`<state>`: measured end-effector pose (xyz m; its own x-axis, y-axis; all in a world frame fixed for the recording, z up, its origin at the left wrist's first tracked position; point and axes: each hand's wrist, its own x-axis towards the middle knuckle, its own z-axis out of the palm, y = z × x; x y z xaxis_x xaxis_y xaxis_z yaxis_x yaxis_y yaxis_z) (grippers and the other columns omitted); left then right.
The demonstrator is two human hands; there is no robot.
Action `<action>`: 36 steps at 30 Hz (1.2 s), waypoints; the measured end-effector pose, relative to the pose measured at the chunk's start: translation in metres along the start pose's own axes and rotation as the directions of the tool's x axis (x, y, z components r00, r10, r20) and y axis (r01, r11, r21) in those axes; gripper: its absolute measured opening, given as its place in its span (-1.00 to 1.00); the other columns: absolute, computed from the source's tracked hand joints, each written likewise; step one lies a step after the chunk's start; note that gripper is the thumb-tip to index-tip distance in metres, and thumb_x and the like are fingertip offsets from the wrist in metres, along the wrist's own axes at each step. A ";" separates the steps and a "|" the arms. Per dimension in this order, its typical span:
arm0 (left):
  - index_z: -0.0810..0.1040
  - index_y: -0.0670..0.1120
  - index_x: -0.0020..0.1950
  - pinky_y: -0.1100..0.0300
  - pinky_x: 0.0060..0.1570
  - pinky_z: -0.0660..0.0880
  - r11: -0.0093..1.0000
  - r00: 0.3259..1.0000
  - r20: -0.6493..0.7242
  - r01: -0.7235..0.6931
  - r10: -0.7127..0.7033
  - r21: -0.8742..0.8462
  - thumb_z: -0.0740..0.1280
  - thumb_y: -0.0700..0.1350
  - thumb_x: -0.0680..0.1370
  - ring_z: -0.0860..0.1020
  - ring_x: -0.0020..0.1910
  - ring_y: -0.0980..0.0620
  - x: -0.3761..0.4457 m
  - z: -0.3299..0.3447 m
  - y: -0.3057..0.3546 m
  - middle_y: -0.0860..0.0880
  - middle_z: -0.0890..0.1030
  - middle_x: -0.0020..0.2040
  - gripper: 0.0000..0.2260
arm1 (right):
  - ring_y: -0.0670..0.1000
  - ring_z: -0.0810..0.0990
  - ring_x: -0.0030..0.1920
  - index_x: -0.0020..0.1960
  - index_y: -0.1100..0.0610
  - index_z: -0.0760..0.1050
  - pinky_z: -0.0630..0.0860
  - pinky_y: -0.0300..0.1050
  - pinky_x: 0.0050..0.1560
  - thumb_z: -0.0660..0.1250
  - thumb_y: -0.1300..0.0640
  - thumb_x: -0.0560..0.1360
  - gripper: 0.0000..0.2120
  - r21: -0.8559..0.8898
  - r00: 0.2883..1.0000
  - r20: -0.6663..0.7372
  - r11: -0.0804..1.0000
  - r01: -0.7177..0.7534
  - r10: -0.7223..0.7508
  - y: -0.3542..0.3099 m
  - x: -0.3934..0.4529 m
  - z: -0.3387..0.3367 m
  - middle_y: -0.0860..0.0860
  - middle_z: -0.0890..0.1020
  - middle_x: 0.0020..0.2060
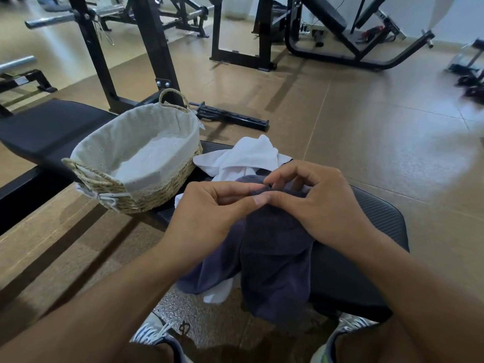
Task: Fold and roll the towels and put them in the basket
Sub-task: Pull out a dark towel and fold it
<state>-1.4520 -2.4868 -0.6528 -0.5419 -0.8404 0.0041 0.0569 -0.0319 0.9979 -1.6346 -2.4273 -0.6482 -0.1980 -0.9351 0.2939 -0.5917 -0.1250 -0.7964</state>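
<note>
here both hands [207, 216] [317, 203] pinch one dark towel [275, 260]; one white towel [248, 155], one basket [157, 195].

Two bare forearms, no sleeves in view down to the lower frame corners. No watch, ring or band on the left hand [209, 213] or the right hand [314, 203]; short, trimmed nails on the thumbs. Below, a pair of sneakers: left shoe [154, 334] pale grey and white with dark streaks along the side and white laces; right shoe [348, 328] of the same pattern, with a touch of yellow-green near its lower edge. Dark cuffs or socks above both shoes, partly cut off by the frame.
</note>
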 end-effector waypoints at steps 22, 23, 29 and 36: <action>0.73 0.00 0.00 0.11 -0.04 0.66 0.966 0.795 -0.551 -0.179 0.254 0.187 0.47 -0.10 0.55 0.70 -0.13 0.09 0.025 -0.051 0.014 0.02 0.76 -0.12 -0.94 | -0.11 0.38 -0.38 -0.33 0.08 0.43 0.34 -0.10 -0.29 0.55 -0.11 0.41 -0.61 -0.031 0.930 0.367 0.999 0.021 -0.008 -0.002 0.000 -0.028 -0.05 0.42 -0.45; 0.72 0.00 0.01 0.13 -0.03 0.66 0.962 0.766 -0.584 -0.183 0.267 0.201 0.46 -0.11 0.57 0.70 -0.12 0.12 0.028 -0.058 0.014 0.03 0.76 -0.12 -0.94 | -0.14 0.38 -0.38 -0.34 0.06 0.43 0.34 -0.14 -0.30 0.55 -0.11 0.41 -0.61 -0.042 0.929 0.370 0.999 0.018 -0.001 0.000 0.001 -0.030 -0.09 0.42 -0.45; 0.68 0.03 -0.06 0.19 -0.19 0.63 0.988 0.773 -0.617 -0.104 0.151 0.111 0.42 -0.12 0.60 0.67 -0.15 0.13 0.046 -0.082 -0.004 0.11 0.73 -0.20 -0.92 | -0.15 0.65 -0.13 -0.06 -0.05 0.64 0.54 -0.20 -0.08 0.58 -0.06 0.38 -0.80 -0.122 0.982 0.176 0.991 -0.045 0.066 0.020 0.010 -0.038 -0.13 0.70 -0.17; 0.68 0.04 -0.09 0.10 -0.06 0.65 0.982 0.762 -0.621 -0.102 0.182 0.162 0.44 -0.11 0.58 0.65 -0.12 0.09 0.056 -0.087 -0.018 0.06 0.72 -0.13 -0.92 | -0.05 0.57 -0.22 -0.21 0.11 0.48 0.50 -0.06 -0.15 0.63 -0.17 0.21 -0.53 0.063 0.996 0.049 0.995 -0.079 0.076 0.041 0.016 -0.054 0.10 0.65 -0.24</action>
<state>-1.4104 -2.5808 -0.6761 0.1179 -0.9825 0.1441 -0.0243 0.1422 0.9895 -1.7043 -2.4293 -0.6475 -0.2034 -0.9571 0.2065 -0.5242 -0.0716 -0.8485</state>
